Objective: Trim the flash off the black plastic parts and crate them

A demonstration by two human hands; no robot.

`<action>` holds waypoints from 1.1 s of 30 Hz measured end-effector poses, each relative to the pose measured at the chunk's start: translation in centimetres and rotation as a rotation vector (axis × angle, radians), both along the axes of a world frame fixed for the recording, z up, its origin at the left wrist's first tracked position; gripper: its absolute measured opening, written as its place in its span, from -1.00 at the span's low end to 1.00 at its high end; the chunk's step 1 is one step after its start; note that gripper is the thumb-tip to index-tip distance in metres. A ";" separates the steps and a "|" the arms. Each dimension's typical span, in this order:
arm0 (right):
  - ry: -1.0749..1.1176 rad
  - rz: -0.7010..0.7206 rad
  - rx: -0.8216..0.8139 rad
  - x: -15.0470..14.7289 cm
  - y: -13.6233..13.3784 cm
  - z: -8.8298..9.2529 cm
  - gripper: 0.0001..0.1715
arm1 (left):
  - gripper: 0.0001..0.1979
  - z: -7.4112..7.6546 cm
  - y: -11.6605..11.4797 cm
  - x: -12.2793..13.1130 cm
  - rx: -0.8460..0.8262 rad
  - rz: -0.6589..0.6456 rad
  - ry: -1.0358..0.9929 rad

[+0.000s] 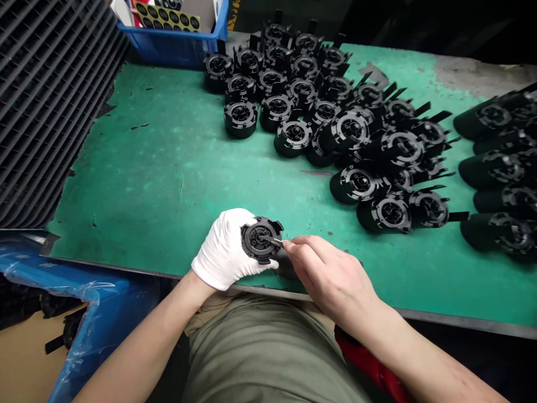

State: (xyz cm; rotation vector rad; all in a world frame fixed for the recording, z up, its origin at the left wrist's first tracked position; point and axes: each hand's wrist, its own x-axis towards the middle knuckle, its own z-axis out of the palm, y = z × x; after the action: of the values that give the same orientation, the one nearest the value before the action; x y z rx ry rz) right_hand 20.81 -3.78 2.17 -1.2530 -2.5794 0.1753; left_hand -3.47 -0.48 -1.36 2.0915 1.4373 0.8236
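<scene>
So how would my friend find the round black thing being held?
Start at the big green tabletop and look along its near edge. There, a white-gloved left hand grips the round black part, and a bare right hand points a thin tool at its middle. Other black parts sit farther back on the green; this is the only one in a hand.

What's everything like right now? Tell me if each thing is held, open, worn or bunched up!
Left hand: white-gloved, gripping
Round part: held, ringed face showing
Right hand: bare, gripping
Thin tool: held, tip over the round part's face
Black parts: bunched together
Blue bin: open on top
Sticker sheet: in the bin
Green tabletop: marked, scuffed
</scene>
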 end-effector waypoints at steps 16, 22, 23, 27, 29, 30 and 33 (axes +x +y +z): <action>0.082 0.122 0.004 1.0 1.6 0.2 -0.88 | -0.30 -0.6 -0.2 -0.4 0.045 -0.014 -0.019; 0.150 0.007 -0.069 1.1 1.1 -0.1 -0.89 | -0.18 -1.1 -0.6 -0.9 0.091 0.008 -0.100; 0.139 0.004 -0.067 1.0 1.0 0.0 -0.89 | -0.19 -1.2 -0.6 -0.9 0.100 0.009 -0.097; 0.124 0.011 -0.042 0.6 1.1 0.4 -0.91 | -0.19 -1.4 -0.7 -0.8 0.116 0.017 -0.079; 0.095 0.018 -0.037 0.5 1.2 0.5 -0.89 | -0.17 -1.6 -0.7 -0.7 0.112 0.027 -0.087; 0.071 0.020 -0.038 0.4 1.3 0.5 -0.88 | -0.16 -1.6 -0.7 -0.6 0.108 0.031 -0.093; -0.019 0.037 -0.037 0.4 1.4 0.8 -0.90 | -0.11 -1.8 -0.8 -0.6 0.099 0.032 -0.114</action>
State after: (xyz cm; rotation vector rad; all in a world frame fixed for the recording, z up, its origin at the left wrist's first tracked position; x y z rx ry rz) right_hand 21.20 -2.37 3.00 -1.2260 -2.6279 0.2211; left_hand -4.03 -1.24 -3.14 2.0609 1.3992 1.0293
